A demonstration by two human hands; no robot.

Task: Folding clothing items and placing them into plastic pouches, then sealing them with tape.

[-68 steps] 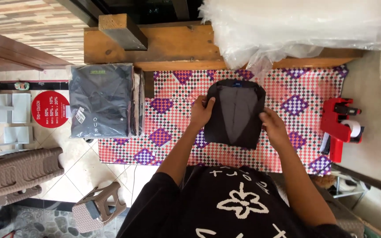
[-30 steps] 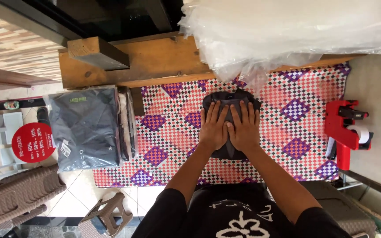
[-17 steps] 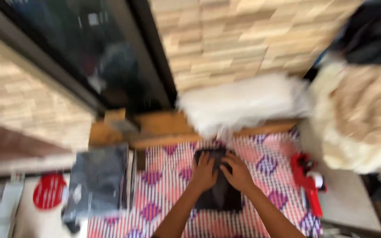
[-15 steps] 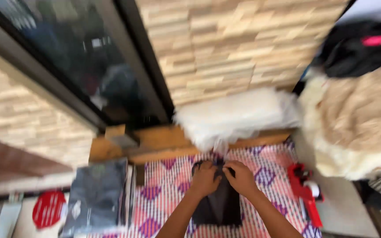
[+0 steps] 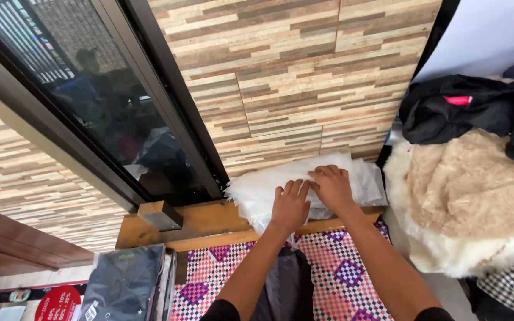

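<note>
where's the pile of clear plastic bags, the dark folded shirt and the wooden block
pile of clear plastic bags (image 5: 251, 193), head view, bare left part of the pile
dark folded shirt (image 5: 287, 285), head view, middle of its visible fabric
wooden block (image 5: 159, 215), head view, its top face

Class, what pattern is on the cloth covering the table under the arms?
Pink, white and purple checks with diamonds on the table cloth, head view.

Both forearms are bare; the left hand (image 5: 290, 206) and right hand (image 5: 331, 187) wear no gloves, and black short sleeves edge the frame at six o'clock.
</note>
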